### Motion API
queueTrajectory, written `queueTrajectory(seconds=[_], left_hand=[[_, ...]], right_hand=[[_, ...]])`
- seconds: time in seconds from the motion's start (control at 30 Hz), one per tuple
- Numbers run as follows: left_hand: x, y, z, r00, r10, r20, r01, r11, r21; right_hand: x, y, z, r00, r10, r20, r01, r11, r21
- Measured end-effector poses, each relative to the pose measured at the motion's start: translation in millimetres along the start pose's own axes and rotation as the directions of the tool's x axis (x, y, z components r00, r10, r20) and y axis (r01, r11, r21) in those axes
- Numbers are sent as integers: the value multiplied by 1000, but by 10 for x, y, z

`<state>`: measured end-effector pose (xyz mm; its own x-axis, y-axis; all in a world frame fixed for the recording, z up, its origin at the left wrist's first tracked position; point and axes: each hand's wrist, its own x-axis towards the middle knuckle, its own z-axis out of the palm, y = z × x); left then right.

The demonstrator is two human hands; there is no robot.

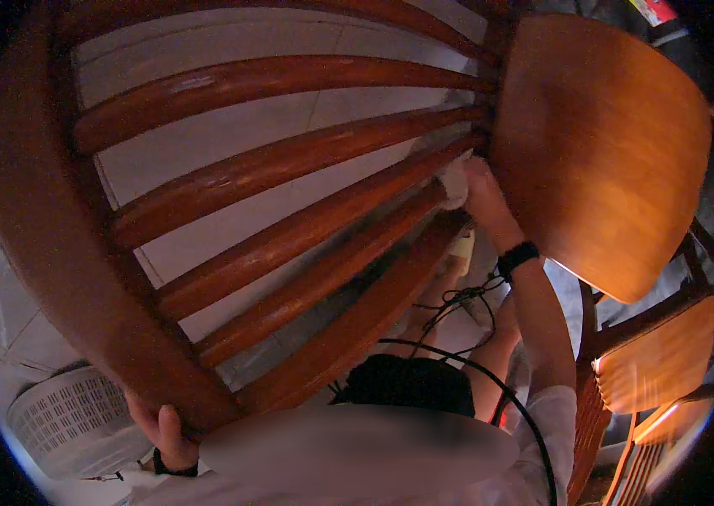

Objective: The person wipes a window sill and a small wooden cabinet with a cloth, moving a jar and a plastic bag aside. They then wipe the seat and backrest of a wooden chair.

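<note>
A brown wooden chair lies before me, its slatted back (281,158) spreading across the view and its wide curved top rail (78,272) at the left. My left hand (164,427) grips the lower end of that rail, thumb on top. Near the seat end of the slats, my right hand (480,190) holds a pale cloth or pad (455,183) against a slat; its fingers are partly hidden. The lighter wooden seat (603,152) adjoins the slats at the upper right. Both wrists wear black bands.
A pale perforated plastic basket (72,417) stands on the floor at lower left. More wooden chairs (660,354) stand at the lower right. A black cable (521,405) and thin dark cords (467,297) hang near my right arm, above my legs.
</note>
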<state>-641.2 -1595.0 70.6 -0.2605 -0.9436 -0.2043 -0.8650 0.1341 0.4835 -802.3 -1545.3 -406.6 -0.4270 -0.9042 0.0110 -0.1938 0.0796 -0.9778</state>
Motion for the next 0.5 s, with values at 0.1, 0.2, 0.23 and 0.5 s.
queueTrajectory(seconds=[0.1, 0.2, 0.23, 0.5], left_hand=[[-9, -9, 31, 998, 23, -57, -23, 1000, -14], [41, 57, 76, 998, -20, -61, 21, 1000, 8], [53, 77, 82, 997, -68, -36, 69, 996, 55], [-26, -53, -27, 998, -20, -58, 18, 999, -27]], right_hand=[[103, 94, -30, 993, 82, 88, -80, 996, -34], [49, 157, -4, 999, 42, 12, -43, 997, 63], [13, 185, 6, 998, 35, -57, -31, 997, 66], [72, -56, -87, 996, 74, -46, -71, 995, 67]])
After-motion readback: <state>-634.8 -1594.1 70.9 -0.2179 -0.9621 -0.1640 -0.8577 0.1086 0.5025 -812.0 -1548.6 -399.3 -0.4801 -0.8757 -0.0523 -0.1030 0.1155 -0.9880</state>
